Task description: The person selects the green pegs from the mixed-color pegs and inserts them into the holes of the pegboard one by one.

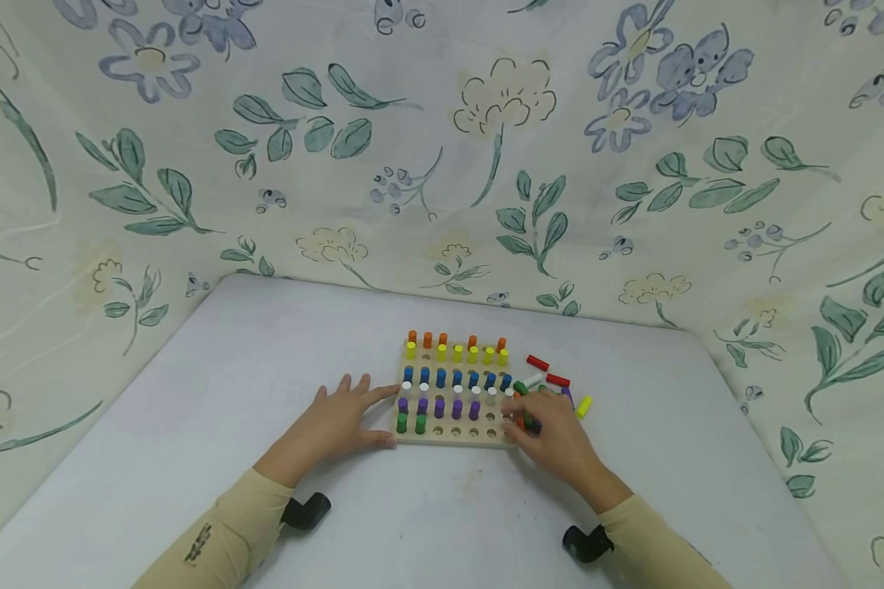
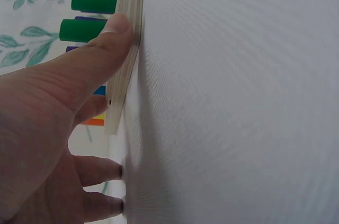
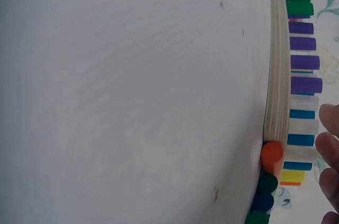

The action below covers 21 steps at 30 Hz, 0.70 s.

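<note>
While the wooden pegboard [image 1: 449, 435] on the worktop [image 1: 228, 393] carries orange, yellow, blue, white and purple pegs, only two green pegs [image 1: 410, 423] stand; left hand [image 1: 336, 423] lies flat bracing it, right hand [image 1: 552, 433] apparently pinches another green peg [image 1: 528, 420]; loose pegs [image 1: 557, 379] remain.

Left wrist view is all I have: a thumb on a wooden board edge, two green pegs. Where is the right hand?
Observer: The right hand is at the board's right front corner, fingers curled over loose pegs there.
Operator: Which loose pegs?
Observer: The head view shows a green peg by its fingers; the right wrist view shows an orange peg against the board edge.
Operator: More pegs off the board?
Observer: Yes, two red pegs and a yellow peg lie on the table to the right.
Operator: Left hand's other fingers?
Observer: The left hand lies flat, fingers straight, along the board's left side.
</note>
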### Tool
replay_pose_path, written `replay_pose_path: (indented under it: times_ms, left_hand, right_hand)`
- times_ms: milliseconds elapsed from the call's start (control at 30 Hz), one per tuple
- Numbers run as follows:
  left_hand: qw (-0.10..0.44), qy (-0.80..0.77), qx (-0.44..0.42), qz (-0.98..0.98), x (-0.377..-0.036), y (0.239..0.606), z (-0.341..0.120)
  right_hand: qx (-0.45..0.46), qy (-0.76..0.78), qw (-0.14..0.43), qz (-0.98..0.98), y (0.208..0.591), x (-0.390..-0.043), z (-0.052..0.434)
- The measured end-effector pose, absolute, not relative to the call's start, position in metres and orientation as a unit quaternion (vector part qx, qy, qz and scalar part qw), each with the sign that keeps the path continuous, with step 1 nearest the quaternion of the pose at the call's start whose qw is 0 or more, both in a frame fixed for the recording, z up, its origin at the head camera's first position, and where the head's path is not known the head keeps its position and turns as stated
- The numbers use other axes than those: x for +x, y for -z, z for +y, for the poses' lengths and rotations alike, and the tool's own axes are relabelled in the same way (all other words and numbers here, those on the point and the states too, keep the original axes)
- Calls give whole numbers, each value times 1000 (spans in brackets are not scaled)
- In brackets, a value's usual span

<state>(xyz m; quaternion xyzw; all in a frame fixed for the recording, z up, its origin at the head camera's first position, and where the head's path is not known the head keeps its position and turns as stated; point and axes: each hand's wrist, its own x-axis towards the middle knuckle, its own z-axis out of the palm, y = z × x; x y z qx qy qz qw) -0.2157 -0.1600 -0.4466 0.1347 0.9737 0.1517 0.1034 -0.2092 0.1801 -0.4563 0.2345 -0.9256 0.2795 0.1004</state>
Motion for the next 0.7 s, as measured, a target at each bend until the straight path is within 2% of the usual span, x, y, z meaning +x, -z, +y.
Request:
replay_pose_path:
  times_ms: [700]
  left_hand:
    - [108, -147, 135, 974, -216, 444, -159]
  right_hand:
    - [203, -245, 94, -943, 455, -206, 202]
